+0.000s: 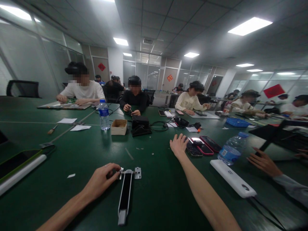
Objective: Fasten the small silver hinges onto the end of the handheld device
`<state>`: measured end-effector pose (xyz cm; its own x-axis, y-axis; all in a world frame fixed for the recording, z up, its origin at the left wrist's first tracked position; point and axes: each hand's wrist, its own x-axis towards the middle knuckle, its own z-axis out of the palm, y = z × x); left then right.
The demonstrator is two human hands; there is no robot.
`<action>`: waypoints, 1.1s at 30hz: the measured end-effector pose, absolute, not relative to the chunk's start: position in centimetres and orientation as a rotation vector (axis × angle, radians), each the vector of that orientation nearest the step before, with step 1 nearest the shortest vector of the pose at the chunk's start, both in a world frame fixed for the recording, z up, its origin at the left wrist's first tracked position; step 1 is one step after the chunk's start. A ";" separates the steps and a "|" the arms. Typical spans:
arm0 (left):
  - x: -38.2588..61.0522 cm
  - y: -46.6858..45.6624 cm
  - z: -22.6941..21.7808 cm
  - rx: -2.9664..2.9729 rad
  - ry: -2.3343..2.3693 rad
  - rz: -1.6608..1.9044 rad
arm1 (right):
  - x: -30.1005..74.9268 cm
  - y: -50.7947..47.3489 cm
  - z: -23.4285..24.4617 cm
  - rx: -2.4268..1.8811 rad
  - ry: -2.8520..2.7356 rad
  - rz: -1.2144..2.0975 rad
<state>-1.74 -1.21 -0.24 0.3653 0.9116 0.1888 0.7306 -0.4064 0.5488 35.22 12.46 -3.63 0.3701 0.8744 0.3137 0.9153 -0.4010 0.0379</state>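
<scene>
bracket (125,195) lies lengthwise on the green surface (156,199), and the left hand (103,181) is pinched tight on the end of its crossbar, a fastening step by the look of it. right hand (178,145) lies flat, fingers spread, just beside the phones (202,147). next seems to call for a steady pinch and that free hand. bottle (231,149) and white power bank (232,178) sit to the right; other people (134,99) work along the far side under ceiling lights (250,25).
</scene>
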 end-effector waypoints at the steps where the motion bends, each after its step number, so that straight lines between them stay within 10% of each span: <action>1: -1.7 -1.2 -0.2 2.259 1.436 0.668 | 35.2 12.5 -3.7 -2.469 -1.624 -0.441; 33: -1.5 -1.5 0.5 2.241 1.375 0.591 | 36.8 13.0 -3.8 -2.622 -1.394 -0.161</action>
<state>-1.50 -1.47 0.53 0.4137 0.9016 0.1264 0.7123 -0.4069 0.5719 36.80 12.95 -3.80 0.5576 0.8118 0.1733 0.8300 -0.5493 -0.0968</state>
